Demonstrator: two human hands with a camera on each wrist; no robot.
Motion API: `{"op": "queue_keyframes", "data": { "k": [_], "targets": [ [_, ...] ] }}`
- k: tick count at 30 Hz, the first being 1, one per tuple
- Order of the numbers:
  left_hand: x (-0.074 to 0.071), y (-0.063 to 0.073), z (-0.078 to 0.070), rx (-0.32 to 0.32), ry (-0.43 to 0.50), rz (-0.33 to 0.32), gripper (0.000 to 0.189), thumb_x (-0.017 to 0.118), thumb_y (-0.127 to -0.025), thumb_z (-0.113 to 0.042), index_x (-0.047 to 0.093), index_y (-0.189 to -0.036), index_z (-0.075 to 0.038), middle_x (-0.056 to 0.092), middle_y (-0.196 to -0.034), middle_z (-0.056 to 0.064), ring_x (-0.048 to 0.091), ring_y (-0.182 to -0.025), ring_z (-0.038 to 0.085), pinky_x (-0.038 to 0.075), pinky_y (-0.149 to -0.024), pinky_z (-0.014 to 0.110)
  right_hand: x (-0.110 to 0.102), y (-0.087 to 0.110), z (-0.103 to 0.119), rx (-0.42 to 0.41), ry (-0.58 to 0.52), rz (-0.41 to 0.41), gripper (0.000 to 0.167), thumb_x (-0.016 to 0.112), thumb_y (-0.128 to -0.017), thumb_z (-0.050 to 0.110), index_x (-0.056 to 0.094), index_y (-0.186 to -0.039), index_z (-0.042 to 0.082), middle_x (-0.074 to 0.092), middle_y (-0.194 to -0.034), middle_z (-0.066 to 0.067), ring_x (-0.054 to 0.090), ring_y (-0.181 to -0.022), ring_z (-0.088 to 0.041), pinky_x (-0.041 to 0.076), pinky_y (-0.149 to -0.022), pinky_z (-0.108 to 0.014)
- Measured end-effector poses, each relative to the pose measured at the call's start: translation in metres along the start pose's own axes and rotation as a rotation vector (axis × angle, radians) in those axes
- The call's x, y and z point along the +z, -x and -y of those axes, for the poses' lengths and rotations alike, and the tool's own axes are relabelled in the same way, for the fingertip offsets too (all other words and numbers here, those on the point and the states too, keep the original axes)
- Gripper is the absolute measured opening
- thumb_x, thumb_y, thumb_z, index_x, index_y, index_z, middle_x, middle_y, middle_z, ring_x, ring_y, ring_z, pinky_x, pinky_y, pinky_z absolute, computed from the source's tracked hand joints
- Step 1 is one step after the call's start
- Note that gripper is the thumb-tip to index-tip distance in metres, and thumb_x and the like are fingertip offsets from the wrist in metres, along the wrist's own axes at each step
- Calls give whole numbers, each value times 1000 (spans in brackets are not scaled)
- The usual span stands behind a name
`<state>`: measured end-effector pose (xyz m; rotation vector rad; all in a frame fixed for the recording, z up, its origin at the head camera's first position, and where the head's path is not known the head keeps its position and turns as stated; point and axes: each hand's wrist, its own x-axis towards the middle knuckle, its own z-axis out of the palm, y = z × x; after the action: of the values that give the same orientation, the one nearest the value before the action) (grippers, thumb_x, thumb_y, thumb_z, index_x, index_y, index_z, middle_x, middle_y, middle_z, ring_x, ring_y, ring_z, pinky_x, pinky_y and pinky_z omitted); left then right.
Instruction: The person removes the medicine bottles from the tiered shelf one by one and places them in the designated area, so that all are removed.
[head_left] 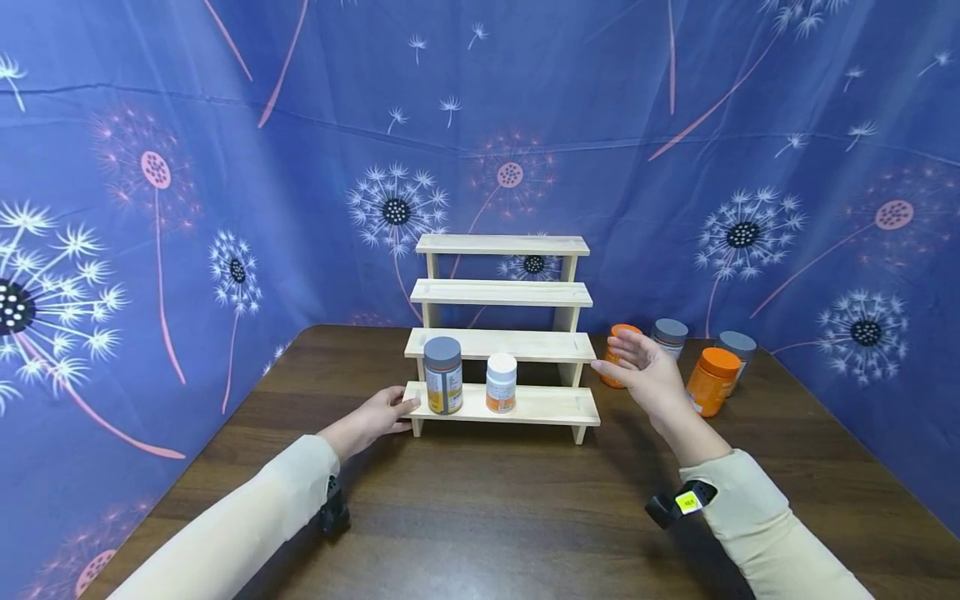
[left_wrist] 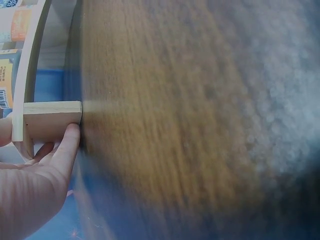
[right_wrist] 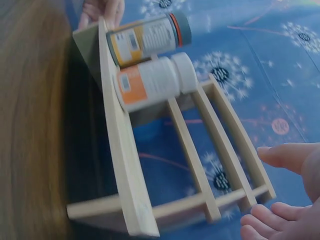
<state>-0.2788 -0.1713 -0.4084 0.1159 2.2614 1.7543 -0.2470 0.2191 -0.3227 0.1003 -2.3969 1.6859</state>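
A four-tier wooden display stand [head_left: 502, 343] stands on the table. My left hand [head_left: 378, 414] holds the left end of its lowest step. In the left wrist view, the thumb lies at the step's upper face and the fingers [left_wrist: 67, 150] touch the side support. On that step stand a grey-capped bottle [head_left: 443, 379] with a yellow label and, to its right, a white-capped bottle [head_left: 501, 385] with an orange band. My right hand [head_left: 651, 379] is raised right of the stand, fingers apart and holding nothing. It partly hides an orange bottle [head_left: 613, 379] behind it.
Right of my right hand stand an orange bottle [head_left: 711, 385] and two grey-capped bottles, one farther back [head_left: 670, 335] and one partly hidden [head_left: 737, 344]. A blue dandelion-print cloth [head_left: 300, 208] hangs behind the brown wooden table [head_left: 480, 517].
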Motion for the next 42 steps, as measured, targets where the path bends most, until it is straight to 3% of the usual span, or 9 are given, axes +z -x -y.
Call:
{"op": "queue_keyframes", "data": {
  "k": [9, 18, 25, 36, 42],
  "targets": [
    [2, 1, -1, 8, -7, -3, 44, 43, -104, -12, 33, -138, 13, 49, -128, 26, 56, -111, 24, 50, -104, 45, 23, -1, 10, -6, -87, 77, 73, 71, -89, 15, 32, -149, 2, 44, -146, -20, 43, -134, -31, 36, -116, -38],
    [3, -1, -3, 9, 3, 1, 44, 44, -104, -13, 34, -138, 13, 50, -127, 25, 56, -109, 23, 49, -104, 46, 47, -1, 14, -32, -139, 137, 71, 73, -86, 10, 35, -146, 0, 46, -145, -21, 44, -133, -33, 35, -117, -43],
    [1, -1, 0, -1, 7, -6, 44, 44, -104, -13, 33, -138, 14, 50, -126, 25, 57, -108, 22, 49, -104, 46, 63, 0, 11, -7, -117, 184, 75, 78, -82, 16, 39, -145, 5, 53, -140, -17, 49, -130, -30, 41, -112, -46],
    [1, 0, 0, -13, -1, -20, 45, 43, -104, -12, 32, -140, 12, 48, -130, 27, 56, -110, 23, 49, -104, 46, 91, -1, 4, -6, -114, 277, 64, 75, -84, 12, 46, -140, 3, 57, -133, -20, 53, -124, -33, 50, -102, -41],
    [2, 0, 0, -6, 5, -12, 47, 43, -104, -12, 30, -140, 14, 47, -131, 28, 56, -110, 24, 49, -104, 46, 105, 0, 1, 22, -122, 303, 64, 77, -82, 14, 48, -139, 5, 57, -132, -18, 54, -120, -32, 49, -103, -43]
  ]
}}
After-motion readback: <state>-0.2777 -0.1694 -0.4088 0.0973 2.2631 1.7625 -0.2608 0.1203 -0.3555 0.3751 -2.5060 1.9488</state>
